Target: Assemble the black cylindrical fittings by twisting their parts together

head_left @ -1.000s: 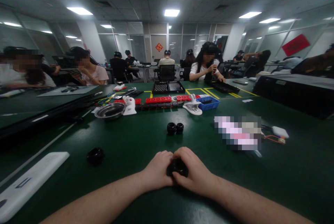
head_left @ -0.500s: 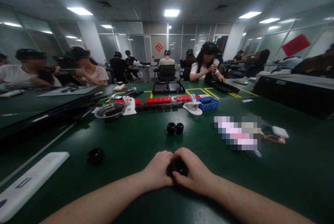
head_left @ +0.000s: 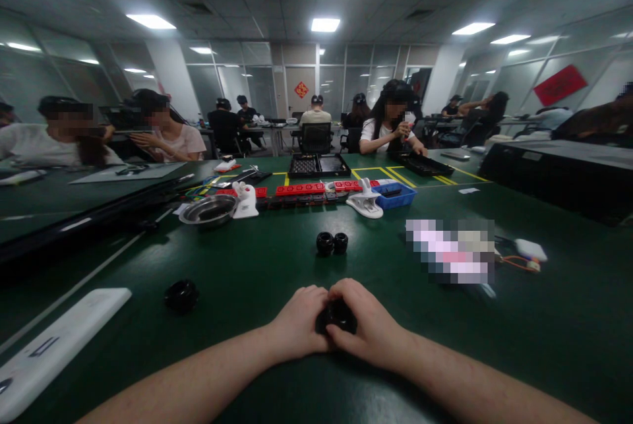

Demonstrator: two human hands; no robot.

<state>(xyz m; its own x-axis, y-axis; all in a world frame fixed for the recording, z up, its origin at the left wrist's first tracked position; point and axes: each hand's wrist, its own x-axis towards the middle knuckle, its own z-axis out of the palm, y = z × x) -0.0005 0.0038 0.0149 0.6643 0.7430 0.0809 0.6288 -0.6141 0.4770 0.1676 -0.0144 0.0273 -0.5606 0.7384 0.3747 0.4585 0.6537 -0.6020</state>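
Note:
At the near middle of the green table, my left hand (head_left: 302, 320) and my right hand (head_left: 368, 326) meet around a glossy black, round, hollow piece (head_left: 342, 317). My right thumb and fingers curl over its near and right sides. The left fingers are closed against its left side, partly hidden behind the right hand. Two similar black round pieces, a left one (head_left: 325, 243) and a right one (head_left: 341, 242), stand side by side beyond my hands. Another black round piece (head_left: 181, 295) rests farther left, apart from both hands.
A long white board (head_left: 69, 345) lies at the left. Farther back are a metal bowl (head_left: 208, 210), white clamps (head_left: 366, 200), a red strip (head_left: 300, 189) and a blue tray (head_left: 395, 197). A blurred-out item (head_left: 450, 252) lies right. Co-workers sit around.
My hands and the black pieces have barely moved. A co-worker at the far left has shifted slightly to the right, and the person across has lowered a raised hand a little.

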